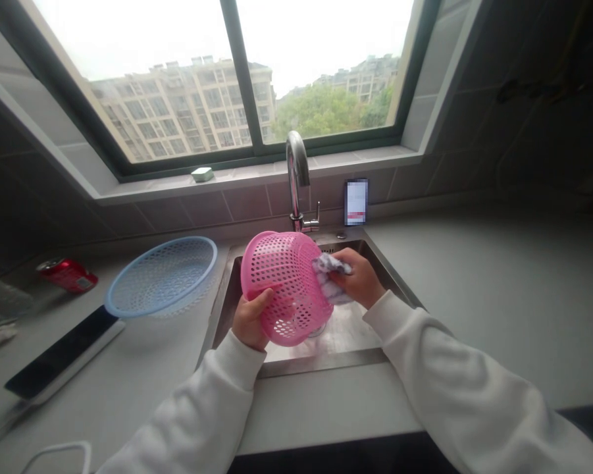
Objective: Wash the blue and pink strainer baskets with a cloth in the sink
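Observation:
A pink plastic colander [289,280] with many holes is held tilted above the steel sink [326,361]. My left hand [251,319] grips its rim at the lower left, thumb on the outer wall. In my right hand [359,280] is a bunched white and grey cloth [332,276], closed between the fingers and pressed against the colander's right side. Part of the sink bowl is hidden behind the colander.
A curved metal faucet [296,171] stands behind the sink, with a phone [356,202] propped to its right. On the left counter are a blue basket [162,276], a red can [68,274] and a dark-topped flat device [62,355]. A small pale box [202,174] sits on the windowsill.

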Demonstrator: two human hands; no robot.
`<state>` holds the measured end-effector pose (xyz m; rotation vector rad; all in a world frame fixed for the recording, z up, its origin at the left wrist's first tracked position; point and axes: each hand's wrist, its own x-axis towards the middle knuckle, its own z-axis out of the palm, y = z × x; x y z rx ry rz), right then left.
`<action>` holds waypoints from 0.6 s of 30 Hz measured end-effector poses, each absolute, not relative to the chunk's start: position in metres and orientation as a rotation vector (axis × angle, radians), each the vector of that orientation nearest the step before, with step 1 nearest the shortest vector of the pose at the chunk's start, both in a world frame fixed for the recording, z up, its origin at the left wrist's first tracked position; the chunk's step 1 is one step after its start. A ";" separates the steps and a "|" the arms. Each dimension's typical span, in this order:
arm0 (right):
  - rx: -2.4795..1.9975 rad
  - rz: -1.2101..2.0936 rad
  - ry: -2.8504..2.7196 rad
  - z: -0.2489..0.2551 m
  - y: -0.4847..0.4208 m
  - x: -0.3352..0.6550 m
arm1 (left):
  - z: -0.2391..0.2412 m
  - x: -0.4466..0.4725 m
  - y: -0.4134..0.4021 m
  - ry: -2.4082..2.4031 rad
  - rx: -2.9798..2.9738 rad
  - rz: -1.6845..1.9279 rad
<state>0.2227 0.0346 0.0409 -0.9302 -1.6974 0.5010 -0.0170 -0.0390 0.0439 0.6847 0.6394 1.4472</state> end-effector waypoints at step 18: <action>-1.206 0.493 -1.433 0.030 0.058 0.243 | 0.045 -0.015 -0.042 0.611 0.784 1.371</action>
